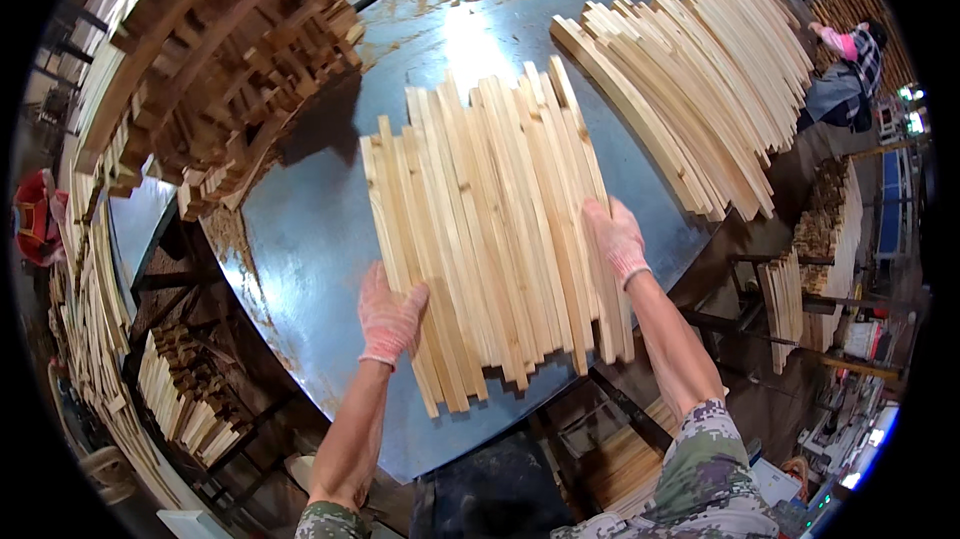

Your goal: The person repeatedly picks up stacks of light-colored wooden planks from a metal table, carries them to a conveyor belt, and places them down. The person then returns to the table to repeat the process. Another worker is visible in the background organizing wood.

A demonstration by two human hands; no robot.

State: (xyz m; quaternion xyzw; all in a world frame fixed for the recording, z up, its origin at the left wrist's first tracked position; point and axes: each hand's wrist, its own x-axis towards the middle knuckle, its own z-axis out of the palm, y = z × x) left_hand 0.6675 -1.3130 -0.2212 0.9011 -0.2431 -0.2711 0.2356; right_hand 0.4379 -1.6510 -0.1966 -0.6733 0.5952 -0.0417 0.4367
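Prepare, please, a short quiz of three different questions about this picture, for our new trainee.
1. True or false: the left hand is at the left edge of the middle batch of wooden strips, and the right hand at its right edge.

2. How does the tabletop look? A) matte white B) shiny blue-grey C) bright red

3. In the picture, where is the tall wood stack, seen from the middle batch?

Key: 1. True; 2. B; 3. Toward the upper left.
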